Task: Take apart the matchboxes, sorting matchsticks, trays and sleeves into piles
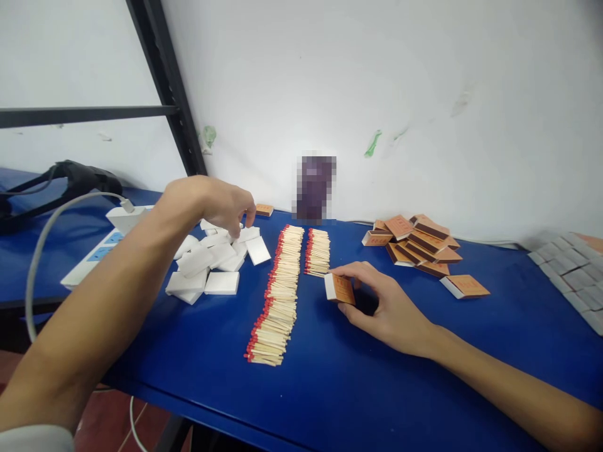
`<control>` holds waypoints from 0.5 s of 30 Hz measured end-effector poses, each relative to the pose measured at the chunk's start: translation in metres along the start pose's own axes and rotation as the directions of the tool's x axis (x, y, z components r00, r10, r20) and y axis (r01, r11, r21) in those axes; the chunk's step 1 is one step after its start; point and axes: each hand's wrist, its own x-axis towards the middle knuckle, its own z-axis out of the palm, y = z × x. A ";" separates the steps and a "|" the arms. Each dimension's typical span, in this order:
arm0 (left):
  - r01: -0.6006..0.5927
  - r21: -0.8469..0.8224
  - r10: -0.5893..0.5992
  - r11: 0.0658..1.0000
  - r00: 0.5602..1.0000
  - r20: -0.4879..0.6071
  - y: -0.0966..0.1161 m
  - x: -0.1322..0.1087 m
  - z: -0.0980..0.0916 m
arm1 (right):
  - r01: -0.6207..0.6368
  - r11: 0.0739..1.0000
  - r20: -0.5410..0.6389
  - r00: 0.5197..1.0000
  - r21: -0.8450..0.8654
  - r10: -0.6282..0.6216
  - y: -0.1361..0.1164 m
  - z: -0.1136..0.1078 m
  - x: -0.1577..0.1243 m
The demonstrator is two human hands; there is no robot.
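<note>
My right hand [381, 304] grips an orange matchbox [342, 289] between thumb and fingers, its white end facing left. Over a heap of white matchbox trays [221, 254], my left hand [230, 202] hangs with curled fingers apart and nothing visible between them. Its fingertips are close to the rear trays; whether they touch is unclear. Between my hands lies a long row of red-headed matches [277, 295]. Beside its far end is a shorter row of matches [318, 251]. A pile of orange matchboxes [419, 242] sits at the right.
A single matchbox [464, 286] lies in front of the pile, another matchbox [264, 209] near the wall. At left are a white power strip [92, 257] with a cable and a black strap [89, 179]. A pixelated purple object [315, 188] leans at the wall; a grey woven item [572, 273] stands right.
</note>
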 end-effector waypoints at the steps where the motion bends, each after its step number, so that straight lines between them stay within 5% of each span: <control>1: -0.007 0.015 0.006 1.000 0.999 0.042 0.005 0.001 0.001 | 0.004 1.000 0.000 1.000 -0.001 -0.004 0.000 0.000 0.000; 6: -0.093 0.074 0.082 0.993 0.987 0.135 0.023 0.009 0.009 | 0.016 1.000 0.003 1.000 -0.010 -0.016 -0.001 0.000 -0.001; 15: -0.058 0.159 0.039 0.986 0.992 0.117 0.044 0.014 0.024 | 0.028 0.999 -0.002 1.000 -0.025 -0.028 -0.002 -0.001 0.000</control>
